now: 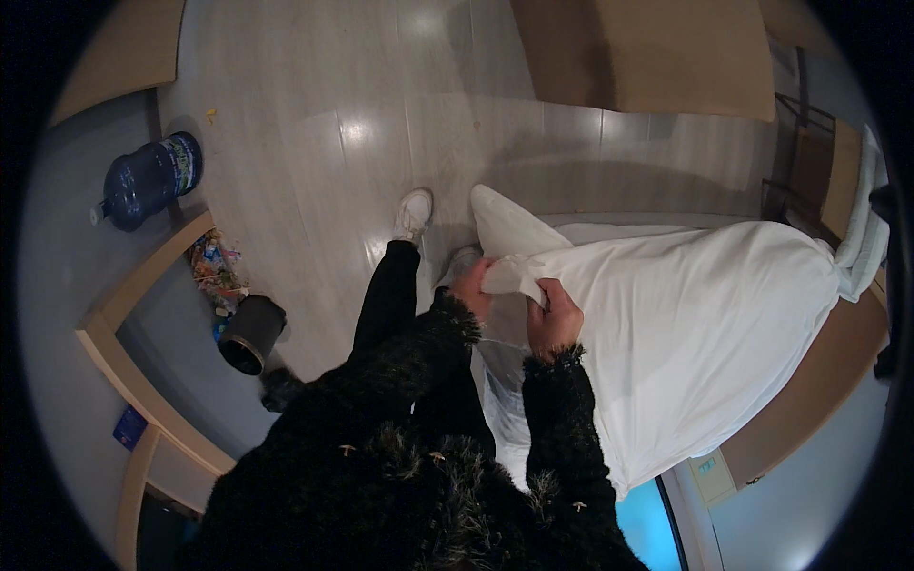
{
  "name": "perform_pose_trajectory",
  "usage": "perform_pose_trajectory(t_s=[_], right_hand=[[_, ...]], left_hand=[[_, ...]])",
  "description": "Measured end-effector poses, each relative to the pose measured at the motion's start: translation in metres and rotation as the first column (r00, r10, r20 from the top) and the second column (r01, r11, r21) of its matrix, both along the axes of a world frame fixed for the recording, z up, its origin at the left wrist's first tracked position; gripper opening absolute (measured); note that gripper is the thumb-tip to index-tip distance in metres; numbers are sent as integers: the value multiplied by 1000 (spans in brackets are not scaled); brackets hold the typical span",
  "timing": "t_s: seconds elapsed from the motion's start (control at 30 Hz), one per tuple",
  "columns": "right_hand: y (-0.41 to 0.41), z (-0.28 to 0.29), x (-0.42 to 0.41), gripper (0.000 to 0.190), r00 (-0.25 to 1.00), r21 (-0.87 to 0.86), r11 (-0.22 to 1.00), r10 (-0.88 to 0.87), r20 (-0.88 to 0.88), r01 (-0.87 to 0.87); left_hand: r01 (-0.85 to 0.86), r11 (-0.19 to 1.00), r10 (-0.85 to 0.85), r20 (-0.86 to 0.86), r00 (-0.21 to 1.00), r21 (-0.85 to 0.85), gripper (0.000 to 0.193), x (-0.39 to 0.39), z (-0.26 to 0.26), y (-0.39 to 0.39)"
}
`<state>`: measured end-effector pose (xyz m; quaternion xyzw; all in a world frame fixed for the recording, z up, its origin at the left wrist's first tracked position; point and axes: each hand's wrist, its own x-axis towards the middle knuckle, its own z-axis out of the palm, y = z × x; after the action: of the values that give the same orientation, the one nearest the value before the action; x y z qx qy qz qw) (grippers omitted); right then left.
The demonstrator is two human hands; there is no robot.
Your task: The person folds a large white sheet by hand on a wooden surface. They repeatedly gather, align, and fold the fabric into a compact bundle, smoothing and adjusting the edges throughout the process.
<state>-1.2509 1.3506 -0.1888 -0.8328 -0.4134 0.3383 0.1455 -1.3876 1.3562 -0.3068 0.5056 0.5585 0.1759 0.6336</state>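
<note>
A large white sheet [685, 307] covers what looks like a bed or mattress at the right. Its near left corner is lifted, with a pointed flap sticking out over the floor. My left hand [474, 287] grips the sheet's edge at that corner. Close by on the right, my right hand [555, 318] pinches the same edge between thumb and fingers, and a short stretch of fabric spans the two hands. Beneath the hands, a thin, translucent plastic-like cover shows along the side of the mattress. The fingertips of my left hand are partly hidden by the cloth.
A large blue water bottle [151, 182] lies at the left wall. Below it are a heap of litter [216, 268] and a dark bin [253, 335] beside a wooden frame [153, 396]. A brown board [664, 57] stands at the top right. My feet are on the wood-look floor [307, 164].
</note>
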Motion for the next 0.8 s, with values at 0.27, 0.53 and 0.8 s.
perform_pose_trajectory(t_s=[0.27, 0.53, 0.8], right_hand=[[-1, 2, -7, 33, 992, -47, 992, 113, -59, -116], [-15, 2, -21, 27, 979, -11, 998, 59, 196, -58], [-15, 3, -27, 23, 978, 138, 990, -27, 209, -2]], left_hand=[[174, 975, -170, -39, 985, 135, 18, -46, -33, 60], [-49, 936, 53, 0, 999, -347, 95, -15, -97, 69], [237, 823, -91, 291, 952, -516, 114, -14, -137, 78]])
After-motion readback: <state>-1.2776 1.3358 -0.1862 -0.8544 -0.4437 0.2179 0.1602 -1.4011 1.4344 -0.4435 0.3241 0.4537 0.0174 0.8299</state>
